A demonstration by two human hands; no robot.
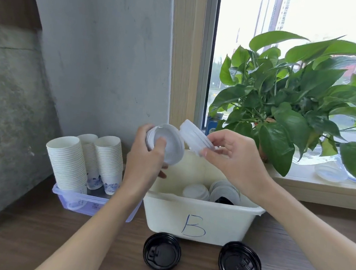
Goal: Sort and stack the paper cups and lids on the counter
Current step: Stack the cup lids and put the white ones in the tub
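My left hand point(147, 160) grips a short stack of white lids point(167, 143), held on edge above the white bin marked B point(198, 218). My right hand point(230, 154) pinches a second stack of white lids point(194, 137) right beside the first, the two stacks nearly touching. Inside the bin lie more white lids point(195, 192) and one black lid point(224, 200). Two stacks of black lids point(161, 251) point(239, 265) sit on the wooden counter in front of the bin. Three tall stacks of white paper cups point(68, 161) stand in a clear tray point(88, 202) at the left.
A grey wall rises behind the cup tray. A leafy potted plant point(300, 100) fills the window sill at the right, with a clear plastic container point(330, 173) beside it. The wooden counter point(25, 239) runs along the front.
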